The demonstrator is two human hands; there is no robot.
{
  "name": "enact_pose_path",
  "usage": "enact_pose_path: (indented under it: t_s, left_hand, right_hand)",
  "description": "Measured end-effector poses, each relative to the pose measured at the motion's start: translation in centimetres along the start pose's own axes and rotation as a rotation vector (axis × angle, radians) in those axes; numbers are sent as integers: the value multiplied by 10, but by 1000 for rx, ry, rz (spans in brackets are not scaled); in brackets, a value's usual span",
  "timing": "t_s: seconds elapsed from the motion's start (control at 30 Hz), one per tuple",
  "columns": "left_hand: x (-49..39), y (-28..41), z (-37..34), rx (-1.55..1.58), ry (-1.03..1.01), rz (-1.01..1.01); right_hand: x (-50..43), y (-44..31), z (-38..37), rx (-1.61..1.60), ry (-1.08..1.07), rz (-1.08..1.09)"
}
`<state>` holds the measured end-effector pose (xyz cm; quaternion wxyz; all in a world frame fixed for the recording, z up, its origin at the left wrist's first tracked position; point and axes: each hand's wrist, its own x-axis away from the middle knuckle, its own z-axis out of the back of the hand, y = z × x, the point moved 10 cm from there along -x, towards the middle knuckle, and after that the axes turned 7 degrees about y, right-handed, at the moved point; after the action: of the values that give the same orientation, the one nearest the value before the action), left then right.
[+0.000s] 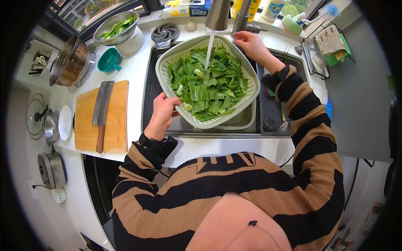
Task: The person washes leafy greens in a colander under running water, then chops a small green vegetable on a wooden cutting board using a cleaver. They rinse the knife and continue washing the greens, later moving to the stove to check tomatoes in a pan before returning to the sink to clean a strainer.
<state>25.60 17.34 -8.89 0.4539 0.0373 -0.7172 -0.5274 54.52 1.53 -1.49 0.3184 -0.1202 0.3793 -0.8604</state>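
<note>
A pale green slotted basket (163,75), heaped with chopped leafy greens (207,91), is held over the sink's left basin (149,103). Its near left rim is in the grip of my left hand (165,108), thumb on top. Water runs from the metal faucet (216,15) onto the leaves. My right hand (251,45), slightly blurred, is by the basket's far right corner and the faucet base, fingers loosely bent and apparently holding nothing. Whether it touches the rim is hard to tell. Beneath the basket shows part of another pale green container (251,117).
A cleaver (103,103) lies on a wooden cutting board (117,119) at left. Behind it are a teal cup (109,60), a steel pot (70,61) and a metal colander (103,29) of greens. A dish rack (317,59) stands right of the sink's right basin (271,106).
</note>
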Motion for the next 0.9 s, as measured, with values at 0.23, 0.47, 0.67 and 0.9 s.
enact_pose_path:
  t_s: [0.23, 0.47, 0.67, 0.9]
  left_hand:
    - [2, 0, -21, -69, -66, -95]
    - [2, 3, -30, -86, -104, -158]
    - [-8, 2, -35, -24, -86, -154]
    - [-9, -14, -30, -57, -80, -146]
  right_hand:
    - [30, -42, -107, -1304, -280, -685]
    - [23, -65, -100, -609, -418, -136]
    - [97, -52, -145, 522, -585, 179]
    - [107, -13, -135, 660, -508, 297]
